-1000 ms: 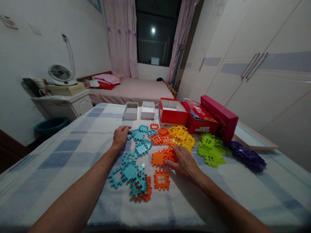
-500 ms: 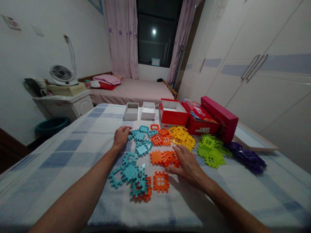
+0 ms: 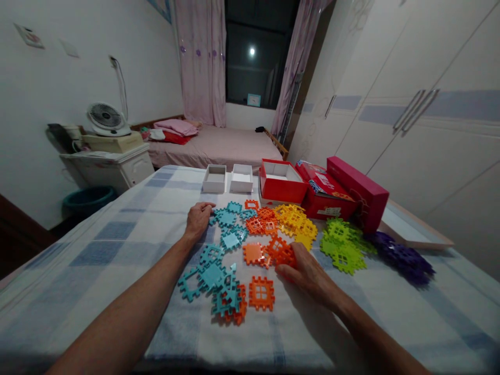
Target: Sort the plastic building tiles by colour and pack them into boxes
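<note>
At the front of the plaid-covered tabletop (image 3: 175, 333), teal interlocking tiles (image 3: 219, 305) overlap orange interlocking tiles (image 3: 241, 311), with a lone orange window tile (image 3: 261, 293) just beside. Beyond, the right hand (image 3: 310, 271) has its grip closed, thumb and fingers, on the edge of a tilted orange tile (image 3: 278, 249). Off to the right lie a dark purple pile (image 3: 404, 259) and a lime-green pile (image 3: 341, 245). The left hand (image 3: 198, 220) rests beside more teal tiles, fingers bent; whether its grip has anything I cannot tell. A yellow pile (image 3: 295, 221) sits farther in. Colour grouping looks mostly done; the front overlap remains mixed. Behind stand two small white boxes (image 3: 214, 186) and an open red box (image 3: 283, 192).
</note>
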`<state>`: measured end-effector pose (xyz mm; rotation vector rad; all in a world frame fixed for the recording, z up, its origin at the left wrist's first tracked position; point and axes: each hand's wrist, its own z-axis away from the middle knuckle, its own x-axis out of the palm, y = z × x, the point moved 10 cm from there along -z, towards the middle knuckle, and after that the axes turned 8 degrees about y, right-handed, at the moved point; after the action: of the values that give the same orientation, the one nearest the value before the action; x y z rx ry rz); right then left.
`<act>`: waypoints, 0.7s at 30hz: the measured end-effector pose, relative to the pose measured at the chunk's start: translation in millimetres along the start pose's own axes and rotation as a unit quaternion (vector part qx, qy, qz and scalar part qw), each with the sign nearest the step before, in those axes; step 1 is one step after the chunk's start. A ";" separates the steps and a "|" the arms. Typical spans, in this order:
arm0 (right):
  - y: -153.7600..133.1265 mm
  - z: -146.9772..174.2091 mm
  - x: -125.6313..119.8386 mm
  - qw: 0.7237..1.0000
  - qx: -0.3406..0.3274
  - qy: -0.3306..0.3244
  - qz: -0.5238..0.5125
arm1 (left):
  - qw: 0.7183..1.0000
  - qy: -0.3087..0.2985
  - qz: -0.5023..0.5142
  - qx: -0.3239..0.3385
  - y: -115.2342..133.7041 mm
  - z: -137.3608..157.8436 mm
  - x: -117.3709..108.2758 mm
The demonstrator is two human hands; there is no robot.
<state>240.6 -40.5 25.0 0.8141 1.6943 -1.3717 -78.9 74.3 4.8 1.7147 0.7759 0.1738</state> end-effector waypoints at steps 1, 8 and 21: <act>2.8 3.3 -2.5 1.000 0.001 0.003 -0.010 | 1.000 0.000 0.000 0.001 -0.4 0.0 0.2; -1.4 10.5 -20.6 0.995 -0.017 -0.031 -0.089 | 1.000 0.000 0.003 0.000 -4.1 -1.3 1.5; -68.9 -26.2 29.6 0.985 -0.153 -0.040 0.075 | 1.000 0.000 -0.008 -0.002 2.2 1.8 0.1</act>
<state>162.5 -29.1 33.9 0.6848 1.6910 -0.9985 -77.1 72.6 6.2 1.7033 0.7888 0.1634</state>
